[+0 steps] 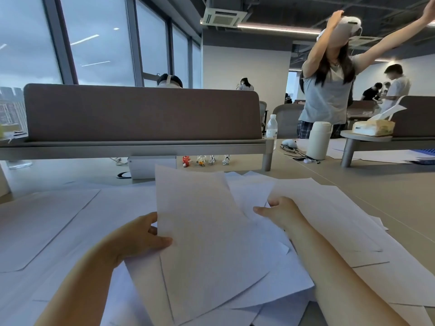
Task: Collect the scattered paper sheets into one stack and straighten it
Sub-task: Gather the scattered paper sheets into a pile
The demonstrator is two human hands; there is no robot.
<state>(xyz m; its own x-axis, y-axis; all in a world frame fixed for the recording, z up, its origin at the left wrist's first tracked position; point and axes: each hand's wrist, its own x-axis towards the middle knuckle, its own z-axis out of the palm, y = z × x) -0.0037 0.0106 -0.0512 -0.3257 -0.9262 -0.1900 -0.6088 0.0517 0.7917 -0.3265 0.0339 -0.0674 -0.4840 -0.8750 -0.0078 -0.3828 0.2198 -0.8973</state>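
Several white paper sheets lie scattered and overlapping across the beige table (376, 191). My left hand (143, 236) pinches the left edge of a lifted sheet (204, 231), thumb on top, holding it tilted above the pile. My right hand (280, 211) grips the corner of another sheet (251, 196) just right of the lifted one. More sheets spread to the left (47, 220) and to the right (341, 220). A loose pile (270, 290) lies under both forearms.
A brown desk divider (141, 111) stands behind the papers, with a white box (150, 168) and small figurines (204, 160) below it. A water bottle (271, 128), white flask (317, 140) and tissue box (374, 127) sit at the back right. A person (329, 90) stands there with arms raised.
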